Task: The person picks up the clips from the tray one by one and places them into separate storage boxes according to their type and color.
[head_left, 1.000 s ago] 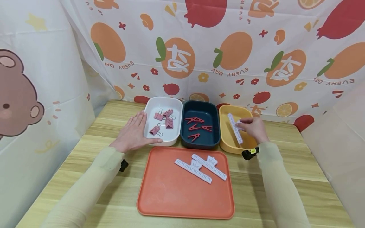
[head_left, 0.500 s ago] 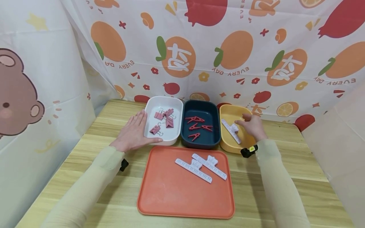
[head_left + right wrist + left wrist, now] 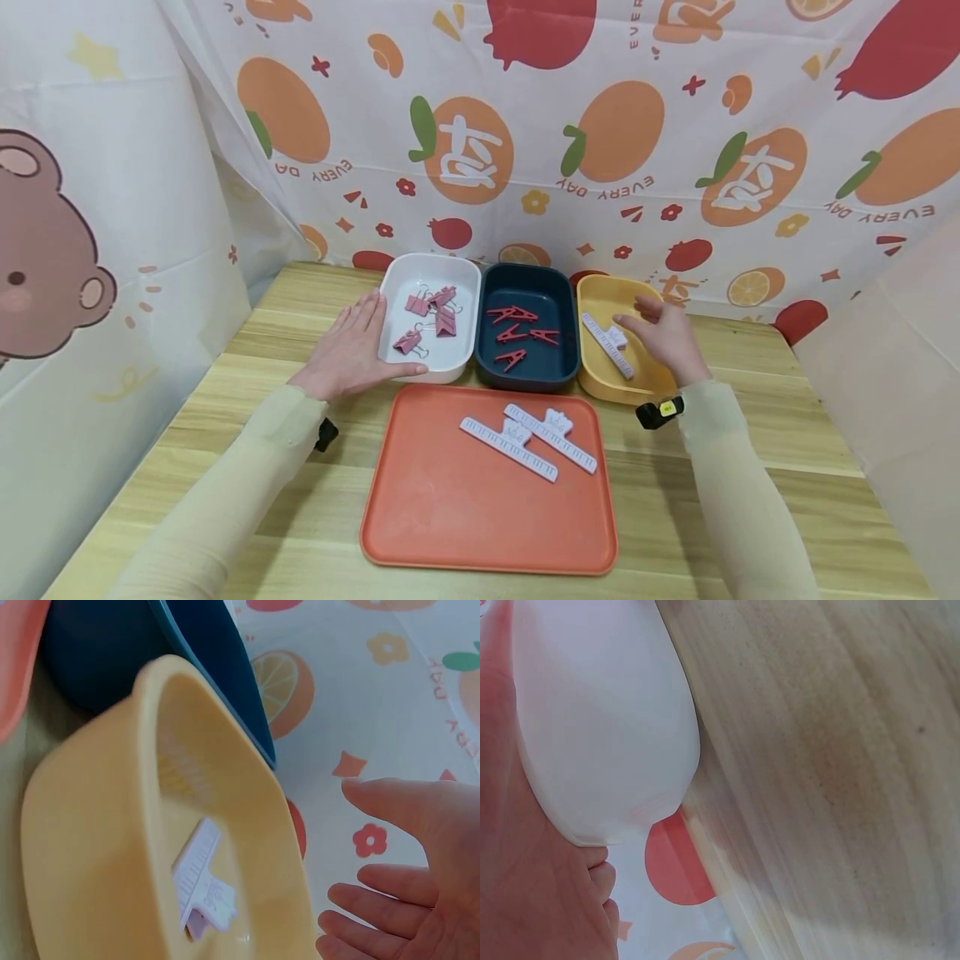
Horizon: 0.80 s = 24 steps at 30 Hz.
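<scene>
My left hand [image 3: 348, 354] rests with straight fingers along the left side of a white bin [image 3: 390, 375], its thumb lying across the bin's near edge. Inside that bin are several pink binder clips [image 3: 445, 322]. Over the right part of a yellow bin [image 3: 592, 385], my right hand [image 3: 670, 337] hovers with fingers apart and nothing in them. A white ruler clip [image 3: 608, 345] lies on this bin's floor, left of the hand; the right wrist view shows the same ruler clip [image 3: 201, 877] below the rim. Two more ruler clips [image 3: 508, 448] lie on an orange tray [image 3: 450, 525].
Between the white and yellow bins stands a dark blue bin [image 3: 528, 282] with several red clothespins [image 3: 511, 360] in it. All three bins stand side by side behind the tray on a wooden table [image 3: 780, 492]. A printed curtain [image 3: 540, 142] hangs close behind them.
My right hand has let go of the ruler clip, which dropped to the yellow bin's floor. The right fingers have spread and drawn slightly away. My left hand has stayed put.
</scene>
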Motion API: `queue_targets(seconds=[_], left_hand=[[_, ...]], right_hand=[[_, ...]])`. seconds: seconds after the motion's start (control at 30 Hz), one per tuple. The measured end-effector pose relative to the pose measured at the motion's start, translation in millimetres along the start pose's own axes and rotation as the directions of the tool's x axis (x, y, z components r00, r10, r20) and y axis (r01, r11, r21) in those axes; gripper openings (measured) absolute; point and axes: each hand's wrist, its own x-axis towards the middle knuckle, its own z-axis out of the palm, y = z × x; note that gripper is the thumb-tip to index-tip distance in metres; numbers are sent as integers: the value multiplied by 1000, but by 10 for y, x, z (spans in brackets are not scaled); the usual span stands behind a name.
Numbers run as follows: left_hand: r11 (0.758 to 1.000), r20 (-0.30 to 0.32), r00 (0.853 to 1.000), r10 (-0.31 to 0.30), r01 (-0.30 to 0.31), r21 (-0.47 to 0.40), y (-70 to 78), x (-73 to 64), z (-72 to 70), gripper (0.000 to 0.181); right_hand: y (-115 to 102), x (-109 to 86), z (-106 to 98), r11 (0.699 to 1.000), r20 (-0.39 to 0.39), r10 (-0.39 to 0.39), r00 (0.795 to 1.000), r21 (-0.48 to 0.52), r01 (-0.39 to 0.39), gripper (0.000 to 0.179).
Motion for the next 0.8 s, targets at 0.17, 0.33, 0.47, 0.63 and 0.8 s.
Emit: queue_targets(seconds=[0.17, 0.33, 0.47, 0.63, 0.8], left_hand=[[1000, -6, 1000, 2, -2, -8, -2, 0, 1, 133], [1000, -8, 1000, 0, 0, -14, -4, 3, 4, 133], [1000, -5, 1000, -4, 4, -16, -5, 2, 10, 133], [1000, -3, 1000, -7, 7, -24, 0, -3, 13, 133], [1000, -2, 1000, -8, 8, -21, 1, -8, 11, 132]], right_hand=[[-36, -86, 0, 999, -4, -35, 999, 26, 35, 79], [-87, -183, -17, 997, -24, -65, 998, 31, 65, 80], [-126, -246, -21, 995, -38, -95, 995, 32, 97, 79], [-166, -307, -12, 991, -58, -126, 990, 40, 129, 80], [-227, -370, -4, 987, -73, -151, 986, 51, 155, 78]])
